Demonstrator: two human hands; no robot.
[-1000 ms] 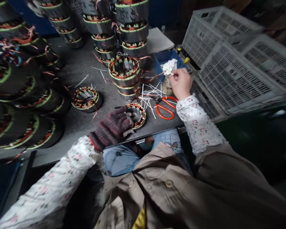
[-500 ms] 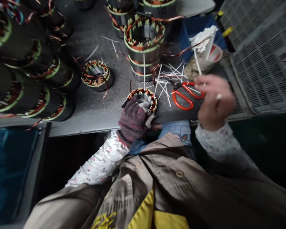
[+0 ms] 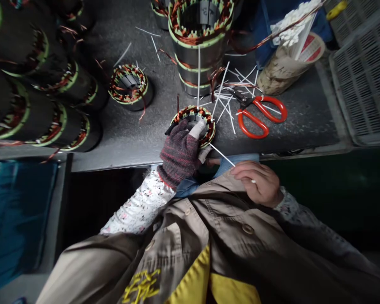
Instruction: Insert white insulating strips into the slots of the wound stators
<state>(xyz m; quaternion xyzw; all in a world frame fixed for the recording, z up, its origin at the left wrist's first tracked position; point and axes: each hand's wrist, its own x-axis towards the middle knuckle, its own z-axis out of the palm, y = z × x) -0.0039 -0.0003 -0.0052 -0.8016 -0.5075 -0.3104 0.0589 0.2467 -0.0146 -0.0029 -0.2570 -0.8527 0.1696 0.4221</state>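
Observation:
My left hand [image 3: 181, 152], in a dark knitted glove with pale fingertips, grips a motor stator [image 3: 211, 126] at the bench's front edge. Its fingers reach into the ring of copper windings and hide part of it. One white tie stands up from the stator's far rim. Bare and closed, my right hand [image 3: 258, 180] pinches a white cable tie [image 3: 223, 155], whose tip meets the near right rim of the stator. Whether the tip is threaded under the windings I cannot tell. Red-handled scissors [image 3: 253, 131] lie to the right of the stator among loose white strips [image 3: 225, 103].
Stacked stators [image 3: 194, 55] stand behind, and more rows [image 3: 61, 122] fill the left. A single stator [image 3: 130, 88] sits left of centre. A wrapped cup [image 3: 274, 76] of cable ties leans at the right, beside grey plastic crates [image 3: 370, 80].
My right hand has come down and left from beside the cup, bringing the cable tie to the stator's near rim. My left hand still holds the stator. The view has shifted.

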